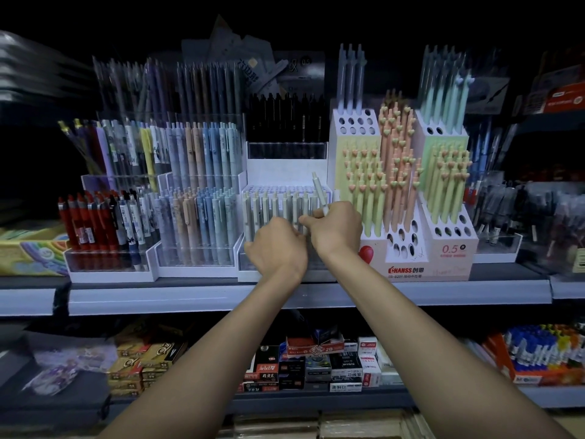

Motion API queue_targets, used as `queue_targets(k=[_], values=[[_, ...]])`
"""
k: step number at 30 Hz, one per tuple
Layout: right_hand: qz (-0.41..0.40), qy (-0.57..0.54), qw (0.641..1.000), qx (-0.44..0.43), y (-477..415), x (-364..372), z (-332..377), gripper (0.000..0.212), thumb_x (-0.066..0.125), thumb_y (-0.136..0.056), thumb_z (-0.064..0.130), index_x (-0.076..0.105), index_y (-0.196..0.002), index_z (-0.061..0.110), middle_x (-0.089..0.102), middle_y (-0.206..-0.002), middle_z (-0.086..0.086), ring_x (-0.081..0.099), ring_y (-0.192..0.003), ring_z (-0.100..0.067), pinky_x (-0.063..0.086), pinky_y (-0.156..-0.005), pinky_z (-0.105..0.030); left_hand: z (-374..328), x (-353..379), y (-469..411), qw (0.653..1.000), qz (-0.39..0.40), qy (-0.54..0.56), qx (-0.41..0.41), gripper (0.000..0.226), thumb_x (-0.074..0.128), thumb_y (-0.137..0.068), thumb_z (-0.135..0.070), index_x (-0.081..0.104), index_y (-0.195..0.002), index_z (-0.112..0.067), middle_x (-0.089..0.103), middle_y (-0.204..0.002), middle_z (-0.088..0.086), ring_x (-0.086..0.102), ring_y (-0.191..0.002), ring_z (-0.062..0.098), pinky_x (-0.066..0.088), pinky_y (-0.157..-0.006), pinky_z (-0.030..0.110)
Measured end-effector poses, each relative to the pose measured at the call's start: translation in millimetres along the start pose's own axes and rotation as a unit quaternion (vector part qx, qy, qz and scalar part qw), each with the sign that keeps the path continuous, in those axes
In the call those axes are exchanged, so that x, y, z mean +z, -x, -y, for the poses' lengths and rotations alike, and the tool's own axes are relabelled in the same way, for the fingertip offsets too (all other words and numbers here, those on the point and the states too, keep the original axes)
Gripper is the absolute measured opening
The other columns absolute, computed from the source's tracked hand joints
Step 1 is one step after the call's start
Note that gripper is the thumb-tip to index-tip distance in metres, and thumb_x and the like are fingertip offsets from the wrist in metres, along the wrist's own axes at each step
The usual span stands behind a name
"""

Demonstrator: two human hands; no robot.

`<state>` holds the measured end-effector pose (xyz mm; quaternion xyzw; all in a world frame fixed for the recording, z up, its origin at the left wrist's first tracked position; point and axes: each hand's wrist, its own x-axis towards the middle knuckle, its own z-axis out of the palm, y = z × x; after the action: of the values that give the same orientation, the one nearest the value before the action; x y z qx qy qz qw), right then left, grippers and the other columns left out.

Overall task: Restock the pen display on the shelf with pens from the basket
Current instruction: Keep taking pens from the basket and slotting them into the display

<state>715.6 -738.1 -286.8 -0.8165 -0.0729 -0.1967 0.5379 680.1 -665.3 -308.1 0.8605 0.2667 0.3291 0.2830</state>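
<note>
The right hand (335, 231) is closed round the lower barrel of a single pale grey pen (318, 190), thumb and fingers pinching it. The pen tilts up and to the left, its clicker end standing clear above the knuckles. Just beside it, almost touching, the left hand (278, 245) is curled with its back to the camera, knuckles against the front row of pens. Whether it holds anything cannot be told, as its fingers are hidden.

The pen is a slim, stiff plastic stick, surely very light, with a smooth matte barrel and a small clip near the top. It would best be held low on the barrel, as here, leaving the tip free to be steered into a hole. It should not break easily, though a loose pinch could let it slip.

Both hands are at the white pen display (286, 167), a stepped, boxy stand whose lower tier holds a row of matching pale pens (269, 204) standing upright. Black pens (285, 118) fill its upper tier. To the right is a cardboard stand (443, 251) of pastel, heart-topped pens; to the left, clear acrylic holders (196, 258). All sit on a grey metal shelf (190, 296). The basket is out of view.
</note>
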Motion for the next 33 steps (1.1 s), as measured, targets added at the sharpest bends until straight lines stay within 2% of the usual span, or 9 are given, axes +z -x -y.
queue_targets(k=[4,7,10,15,18,21,23,26,33], values=[[0.03,-0.03,0.999,0.03,11.0,-11.4,-3.7,0.019,0.086,-0.079,0.02,0.069,-0.075,0.014,0.075,-0.081,-0.004,0.075,-0.072,-0.025,0.062,-0.072,-0.038,6.4,-14.9,4.7,1.0,-0.006,0.012,0.001,0.024,0.065,-0.086,-0.032,0.071,-0.065,-0.021,0.071,-0.067,0.003,0.07,-0.078,0.028,0.053,-0.09,0.043],[0.11,-0.082,0.986,0.089,26.5,-28.3,-6.3,0.018,0.084,-0.081,0.019,0.067,-0.084,0.012,0.076,-0.081,-0.004,0.073,-0.059,-0.019,0.057,-0.06,-0.033,12.5,-29.8,15.6,0.999,0.017,0.047,0.005,0.017,0.071,-0.088,-0.036,0.079,-0.077,-0.026,0.075,-0.075,-0.003,0.072,-0.083,0.022,0.054,-0.092,0.044],[0.159,-0.119,0.972,0.129,42.1,-45.5,-6.4,0.027,0.075,-0.088,0.03,0.059,-0.098,0.011,0.064,-0.072,-0.003,0.055,-0.053,-0.017,0.035,-0.049,-0.027,20.5,-42.1,30.1,0.982,0.101,0.158,0.013,0.016,0.075,-0.09,-0.033,0.079,-0.079,-0.023,0.076,-0.075,-0.008,0.072,-0.079,0.014,0.059,-0.082,0.038],[0.159,-0.132,0.974,0.097,62.7,-59.9,-6.9,0.032,0.046,-0.104,0.04,0.043,-0.08,0.018,0.044,-0.073,-0.006,0.033,-0.055,-0.016,0.027,-0.049,-0.028,29.1,-55.5,56.8,0.935,0.166,0.314,0.001,0.018,0.074,-0.094,-0.014,0.079,-0.086,0.001,0.073,-0.078,0.008,0.063,-0.069,0.011,0.051,-0.077,0.029],[0.146,-0.123,0.979,0.069,77.1,-64.5,-7.4,0.02,0.049,-0.101,0.04,0.047,-0.097,0.021,0.056,-0.094,-0.011,0.046,-0.069,-0.022,0.035,-0.056,-0.033,30.8,-61.1,73.4,0.918,0.193,0.346,-0.004,0.015,0.069,-0.097,-0.014,0.081,-0.092,-0.006,0.076,-0.089,0.011,0.062,-0.073,0.013,0.051,-0.073,0.025],[0.12,-0.133,0.984,0.016,87.7,-76.7,-2.7,0.015,0.053,-0.105,0.029,0.055,-0.107,0.014,0.066,-0.089,-0.005,0.064,-0.074,-0.02,0.054,-0.071,-0.039,27.3,-66.0,85.8,0.904,0.216,0.368,0.002,0.015,0.067,-0.099,-0.017,0.081,-0.097,-0.01,0.077,-0.09,0.006,0.065,-0.076,0.012,0.049,-0.062,0.011],[0.096,-0.136,0.986,-0.01,91.1,-84.1,0.7,0.016,0.057,-0.104,0.027,0.063,-0.106,0.012,0.067,-0.093,0.0,0.064,-0.085,-0.016,0.053,-0.079,-0.029,24.1,-70.1,92.9,0.891,0.23,0.391,0.006,0.014,0.07,-0.099,-0.021,0.08,-0.105,-0.013,0.078,-0.094,-0.003,0.069,-0.075,0.006,0.045,-0.057,0.005],[0.072,-0.135,0.988,-0.036,93.9,-93.0,6.4,0.016,0.064,-0.101,0.027,0.073,-0.1,0.014,0.07,-0.099,0.007,0.063,-0.09,-0.006,0.046,-0.073,-0.018,21.1,-73.1,99.9,0.878,0.249,0.408,0.024,0.018,0.074,-0.095,-0.022,0.08,-0.111,-0.015,0.08,-0.1,-0.004,0.073,-0.081,0.003,0.047,-0.06,0.004],[0.063,-0.179,0.981,-0.033,95.6,-102.5,9.6,0.013,0.072,-0.096,0.024,0.08,-0.1,0.014,0.077,-0.099,0.002,0.072,-0.098,-0.018,0.059,-0.094,-0.042,14.2,-74.3,101.7,0.872,0.207,0.443,0.032,0.016,0.082,-0.089,-0.019,0.082,-0.101,-0.008,0.081,-0.095,0.002,0.075,-0.085,0.007,0.05,-0.064,0.007]])
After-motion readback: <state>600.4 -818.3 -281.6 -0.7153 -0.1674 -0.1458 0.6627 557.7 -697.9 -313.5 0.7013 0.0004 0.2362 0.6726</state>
